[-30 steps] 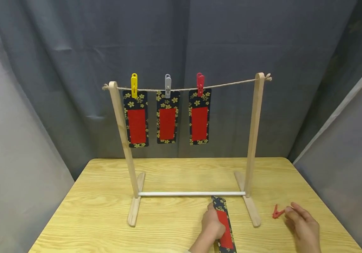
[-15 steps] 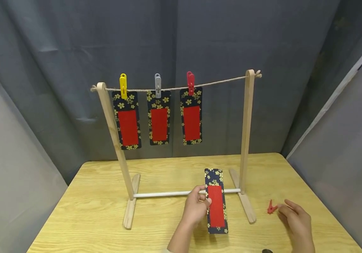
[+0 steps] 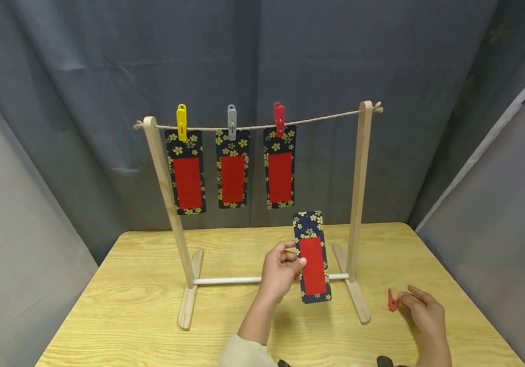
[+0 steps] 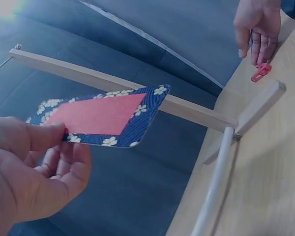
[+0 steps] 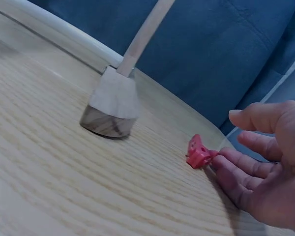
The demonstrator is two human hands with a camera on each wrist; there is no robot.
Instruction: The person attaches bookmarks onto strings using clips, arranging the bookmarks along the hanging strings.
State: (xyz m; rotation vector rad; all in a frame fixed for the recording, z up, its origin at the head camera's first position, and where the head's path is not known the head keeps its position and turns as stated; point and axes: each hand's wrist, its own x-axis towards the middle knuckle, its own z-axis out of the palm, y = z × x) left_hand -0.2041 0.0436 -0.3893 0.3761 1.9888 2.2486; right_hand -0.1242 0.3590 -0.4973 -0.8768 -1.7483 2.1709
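Observation:
My left hand (image 3: 279, 270) holds a dark blue card (image 3: 308, 224) with pale flowers and a red panel, thumb on its front and fingers behind. The card is raised in front of the white crossbar (image 3: 230, 281), near the right post. In the left wrist view the thumb presses one long edge of the card (image 4: 98, 115). At the right, the fingertips of my right hand (image 3: 425, 311) touch a small red clothespin (image 3: 393, 302) low by the tabletop. From the right wrist, the thumb stands apart from the clothespin (image 5: 199, 153) and the fingers are loosely bent.
A wooden stand (image 3: 361, 193) carries a rope (image 3: 322, 119). Three similar cards hang there under a yellow clothespin (image 3: 181, 122), a grey clothespin (image 3: 232, 122) and a red clothespin (image 3: 279, 120). The rope's right part passes above the held card. Grey curtains (image 3: 317, 61) surround the table (image 3: 129, 285).
My left hand has lifted the card from low near the table's front up in front of the crossbar. By the right fingertips, the loose clothespin has turned a little. The head view has shifted slightly.

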